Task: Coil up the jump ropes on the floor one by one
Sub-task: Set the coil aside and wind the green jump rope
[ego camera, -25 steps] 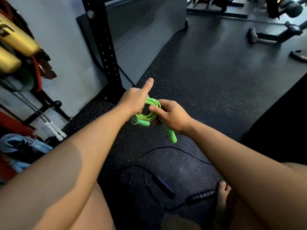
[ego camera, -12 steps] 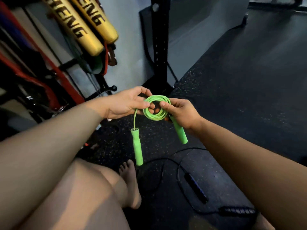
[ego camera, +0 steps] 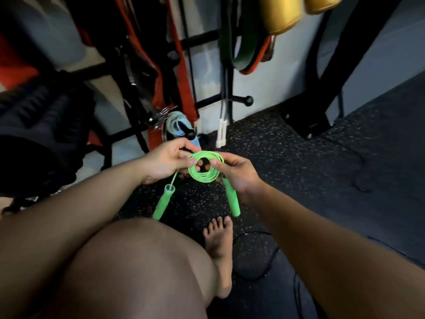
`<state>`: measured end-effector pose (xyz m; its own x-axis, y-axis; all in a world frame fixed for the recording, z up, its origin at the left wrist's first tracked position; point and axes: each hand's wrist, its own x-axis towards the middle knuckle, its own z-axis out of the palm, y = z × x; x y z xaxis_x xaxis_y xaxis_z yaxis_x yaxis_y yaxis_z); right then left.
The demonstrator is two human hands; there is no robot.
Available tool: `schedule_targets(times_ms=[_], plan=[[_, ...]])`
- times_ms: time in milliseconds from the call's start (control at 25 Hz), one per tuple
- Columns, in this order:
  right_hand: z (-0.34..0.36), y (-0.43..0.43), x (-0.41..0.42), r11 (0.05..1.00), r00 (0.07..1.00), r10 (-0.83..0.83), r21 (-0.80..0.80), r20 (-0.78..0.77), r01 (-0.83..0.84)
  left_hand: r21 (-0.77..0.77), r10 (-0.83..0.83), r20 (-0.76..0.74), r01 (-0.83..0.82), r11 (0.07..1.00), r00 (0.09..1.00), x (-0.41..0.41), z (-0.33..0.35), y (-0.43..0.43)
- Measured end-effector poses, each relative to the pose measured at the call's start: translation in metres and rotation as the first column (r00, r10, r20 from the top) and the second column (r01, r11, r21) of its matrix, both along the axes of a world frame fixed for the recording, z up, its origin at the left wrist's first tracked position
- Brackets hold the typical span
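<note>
A bright green jump rope is wound into a small round coil held in the air between both hands. My left hand pinches the coil's left side, and one green handle dangles from it on a short length of cord. My right hand pinches the coil's right side, with the other green handle hanging down below the palm. A black jump rope cord lies loose on the floor by my bare foot; its handles are out of view.
A wall rack straight ahead carries red and green bands, yellow pads and a hanging rope with white handles. A black upright post base stands at right. My bare thigh fills the lower left over speckled rubber flooring.
The view has swung left and down toward the rack. The coil stays pinched between both hands, and the left handle, tucked by the coil a second ago, still hangs free.
</note>
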<state>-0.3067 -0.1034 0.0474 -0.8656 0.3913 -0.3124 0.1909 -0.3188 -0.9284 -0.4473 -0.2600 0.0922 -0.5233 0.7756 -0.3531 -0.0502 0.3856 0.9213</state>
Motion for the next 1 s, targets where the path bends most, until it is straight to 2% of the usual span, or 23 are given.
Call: schedule_targets(times_ms=[200, 280, 400, 520, 680, 800, 920, 1000], plan=[[-0.022, 0.019, -0.061, 0.993, 0.998, 0.023, 0.114, 0.058, -0.030, 0.068, 0.299, -0.082, -0.294, 0.953, 0.951, -0.021, -0.041, 0.010], [-0.027, 0.029, -0.084, 0.968, 0.999, 0.036, 0.247, 0.041, -0.045, 0.097, 0.402, -0.143, -0.391, 0.915, 0.904, -0.029, -0.054, 0.019], [-0.037, 0.039, -0.113, 0.876, 0.997, 0.074, 0.478, -0.017, -0.057, 0.160, 0.529, -0.219, -0.505, 0.848, 0.820, -0.032, -0.064, 0.032], [-0.045, 0.039, -0.128, 0.833, 0.998, 0.047, 0.553, -0.044, -0.015, 0.209, 0.568, -0.339, -0.529, 0.823, 0.750, -0.036, -0.067, 0.038], [-0.050, 0.044, -0.139, 0.835, 0.993, 0.081, 0.550, -0.082, -0.023, 0.211, 0.549, -0.394, -0.509, 0.835, 0.737, -0.050, -0.079, 0.038], [-0.054, 0.057, -0.151, 0.832, 0.987, 0.161, 0.534, 0.027, -0.150, 0.195, 0.533, -0.446, -0.503, 0.842, 0.719, -0.063, -0.088, 0.042], [-0.057, 0.068, -0.174, 0.739, 0.967, 0.195, 0.624, 0.161, -0.253, 0.185, 0.558, -0.429, -0.536, 0.824, 0.710, -0.083, -0.099, 0.046], [-0.056, 0.071, -0.197, 0.718, 0.952, 0.179, 0.629, 0.248, -0.299, 0.186, 0.579, -0.426, -0.559, 0.808, 0.695, -0.097, -0.106, 0.051]])
